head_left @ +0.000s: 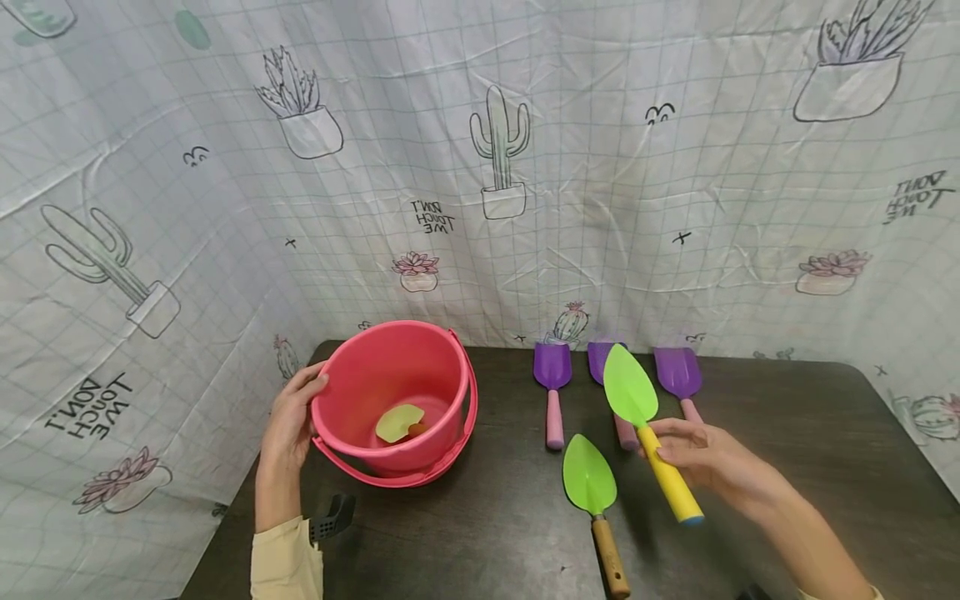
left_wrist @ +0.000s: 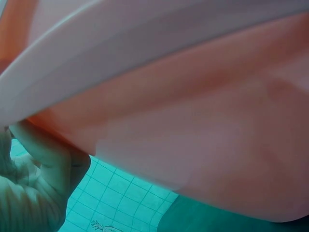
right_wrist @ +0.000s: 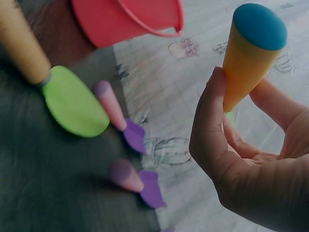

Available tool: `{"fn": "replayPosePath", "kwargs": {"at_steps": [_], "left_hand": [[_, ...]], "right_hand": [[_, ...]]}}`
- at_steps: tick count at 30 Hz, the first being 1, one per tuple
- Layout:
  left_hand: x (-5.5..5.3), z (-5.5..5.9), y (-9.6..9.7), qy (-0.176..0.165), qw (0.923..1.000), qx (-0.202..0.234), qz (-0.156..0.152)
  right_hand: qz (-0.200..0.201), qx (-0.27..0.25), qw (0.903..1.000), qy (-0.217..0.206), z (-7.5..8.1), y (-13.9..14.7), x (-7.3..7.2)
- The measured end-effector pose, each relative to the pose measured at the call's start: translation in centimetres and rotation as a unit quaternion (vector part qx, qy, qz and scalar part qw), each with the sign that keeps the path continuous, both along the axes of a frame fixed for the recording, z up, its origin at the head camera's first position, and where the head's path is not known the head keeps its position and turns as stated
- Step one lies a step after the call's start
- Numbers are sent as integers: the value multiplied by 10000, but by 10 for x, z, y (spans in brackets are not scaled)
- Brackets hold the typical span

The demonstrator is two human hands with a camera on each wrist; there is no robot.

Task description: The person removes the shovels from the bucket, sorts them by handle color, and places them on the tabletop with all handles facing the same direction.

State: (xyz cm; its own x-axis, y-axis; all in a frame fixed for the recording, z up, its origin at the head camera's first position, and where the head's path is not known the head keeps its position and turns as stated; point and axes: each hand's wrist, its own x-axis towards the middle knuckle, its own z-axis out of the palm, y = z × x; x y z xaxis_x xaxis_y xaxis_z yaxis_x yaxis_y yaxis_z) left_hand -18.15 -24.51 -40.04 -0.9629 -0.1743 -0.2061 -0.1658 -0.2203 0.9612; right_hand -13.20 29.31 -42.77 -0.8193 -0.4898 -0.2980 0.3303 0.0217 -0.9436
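Note:
My left hand [head_left: 292, 417] grips the left rim of a pink bucket [head_left: 360, 367], thumb over the edge; the bucket tilts, its mouth toward me. Inside it lies a pale yellow-green piece [head_left: 396, 423] with an orange-brown bit beside it. In the left wrist view the bucket's wall [left_wrist: 203, 135] fills most of the picture. On the right, my right hand [head_left: 712, 462] pinches a trowel with a green blade and yellow handle [head_left: 667, 479], held up over the table, blade pointing away. The right wrist view shows the handle's blue end cap [right_wrist: 260, 26] above thumb and fingers.
A second green trowel [head_left: 588, 475] with a wooden handle lies on the dark table [head_left: 465, 542], between bucket and right hand. Along the back edge are three purple shovels with pink handles: left [head_left: 553, 367], middle [head_left: 597, 358], right [head_left: 678, 372]. A cactus-print curtain [head_left: 600, 167] hangs behind.

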Motion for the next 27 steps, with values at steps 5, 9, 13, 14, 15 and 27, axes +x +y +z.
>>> {"fn": "replayPosePath", "kwargs": {"at_steps": [5, 9, 13, 14, 15, 27], "left_hand": [[0, 0, 0, -12, 10000, -20, -1], [1, -1, 1, -33, 10000, -51, 23], [0, -1, 2, -20, 10000, -88, 34], [0, -1, 2, -13, 10000, -90, 21], [0, -1, 2, -5, 10000, -87, 8], [2, 0, 0, -26, 9999, -118, 89]], "right_hand": [[-80, 298, 9995, -60, -10, 10, 7], [-245, 790, 9966, -49, -18, 15, 13], [-311, 1172, 9926, -94, -28, 20, 19], [-320, 1238, 9917, -147, -31, 21, 21], [-301, 1280, 9911, -185, -33, 23, 23], [-267, 1421, 9876, -607, -55, 36, 38]]}}
